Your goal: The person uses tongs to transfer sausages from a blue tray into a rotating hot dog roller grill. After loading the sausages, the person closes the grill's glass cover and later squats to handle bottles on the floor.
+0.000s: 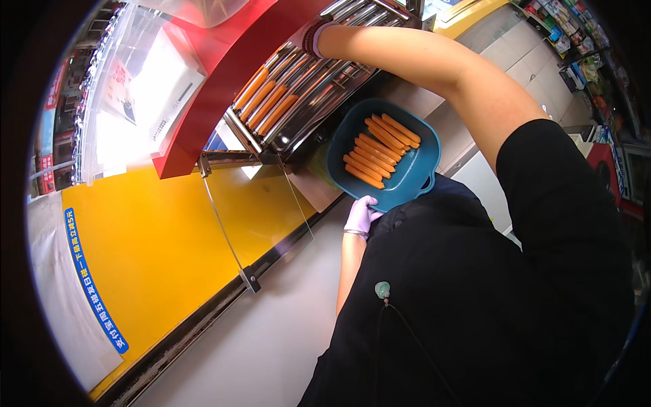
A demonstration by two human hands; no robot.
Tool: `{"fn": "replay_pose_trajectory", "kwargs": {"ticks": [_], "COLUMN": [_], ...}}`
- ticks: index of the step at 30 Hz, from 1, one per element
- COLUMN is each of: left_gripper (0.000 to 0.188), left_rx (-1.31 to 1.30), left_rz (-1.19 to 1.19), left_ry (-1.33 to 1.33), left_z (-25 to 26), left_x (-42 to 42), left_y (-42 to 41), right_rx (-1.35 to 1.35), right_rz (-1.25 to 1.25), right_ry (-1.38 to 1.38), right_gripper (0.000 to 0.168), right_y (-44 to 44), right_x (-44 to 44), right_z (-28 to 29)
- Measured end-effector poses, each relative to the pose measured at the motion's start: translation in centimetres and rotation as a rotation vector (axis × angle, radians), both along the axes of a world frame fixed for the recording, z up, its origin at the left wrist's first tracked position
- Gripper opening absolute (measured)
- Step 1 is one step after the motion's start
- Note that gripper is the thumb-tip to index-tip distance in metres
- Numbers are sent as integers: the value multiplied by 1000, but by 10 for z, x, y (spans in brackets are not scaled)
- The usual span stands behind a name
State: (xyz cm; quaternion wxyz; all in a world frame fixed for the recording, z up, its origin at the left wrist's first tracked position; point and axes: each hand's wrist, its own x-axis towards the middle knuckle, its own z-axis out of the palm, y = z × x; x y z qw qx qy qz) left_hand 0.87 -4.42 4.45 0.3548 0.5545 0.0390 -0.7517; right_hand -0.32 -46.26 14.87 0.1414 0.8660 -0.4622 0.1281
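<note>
My left hand (360, 216), in a pale thin glove, grips the near rim of a blue plastic basin (435, 145). Several orange sausages (374, 155) lie in rows inside that basin. My right arm reaches across to a roller grill (325, 84) with shiny metal rollers. At its end, my right hand (301, 37) shows only as a small gloved part beside a dark beaded bracelet; the red panel hides its fingers, and whether it holds anything cannot be seen. Several more sausages (267, 104) rest on the rollers, towards the grill's left end.
A curved red panel (224, 86) runs along the grill's far side. Clear glass panes (259, 203) with metal clamps stand over a yellow counter (152, 239). A clear plastic box (117, 102) sits beyond the red panel. Packed store shelves (585, 46) line the upper right.
</note>
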Motion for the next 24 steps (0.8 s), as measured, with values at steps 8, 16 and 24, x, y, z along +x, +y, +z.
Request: {"fn": "replay_pose_trajectory", "kwargs": {"ticks": [8,16,24], "left_gripper": [11,19,12], "left_rx": [6,4,13], "left_rz": [82,41,54], "left_ry": [-81,-56,-62], "left_z": [-12,-10,-13], "left_x": [6,7,5], "left_y": [31,22,22], "right_rx": [755,1059,972], "right_rz": [11,-247,-90], "right_ry": [196,250,212], "right_gripper": [54,38,42], "right_y": [185,284,276], "right_x": [-124,-169,-158], "right_z": [82,17,3]}}
